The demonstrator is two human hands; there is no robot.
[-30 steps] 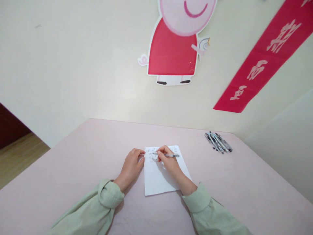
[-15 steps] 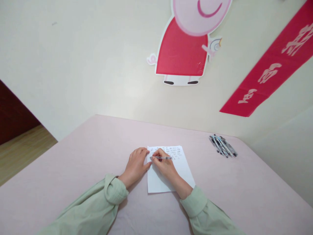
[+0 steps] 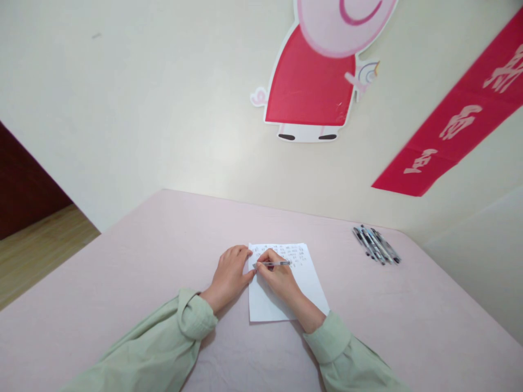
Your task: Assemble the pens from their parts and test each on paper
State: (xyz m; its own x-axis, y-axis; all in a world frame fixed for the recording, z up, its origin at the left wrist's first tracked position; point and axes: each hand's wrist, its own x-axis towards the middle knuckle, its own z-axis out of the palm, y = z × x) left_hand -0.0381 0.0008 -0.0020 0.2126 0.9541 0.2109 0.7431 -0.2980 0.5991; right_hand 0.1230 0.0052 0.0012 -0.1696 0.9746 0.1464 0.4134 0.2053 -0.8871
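Observation:
A white sheet of paper (image 3: 267, 305) lies on the pink-covered table, with several lines of small handwriting across its upper part. My right hand (image 3: 280, 276) rests on the sheet, its fingers closed round a clear pen (image 3: 281, 263). The pen slants almost level, its tip by the paper's left side below the written lines. My left hand (image 3: 232, 273) lies flat at the sheet's left edge, fingers stretched out, with fingertips and thumb touching the paper. Part of the writing is hidden behind my right hand.
Several pens (image 3: 376, 245) lie in a bunch at the table's back right. The table (image 3: 163, 250) meets a pale wall bearing a pig cutout (image 3: 310, 81) and a red banner (image 3: 445, 122). Wooden floor (image 3: 44, 250) shows at the far left.
The whole view has shifted slightly, so everything sits a little further right. Against the paper, my hands and the pen have hardly moved.

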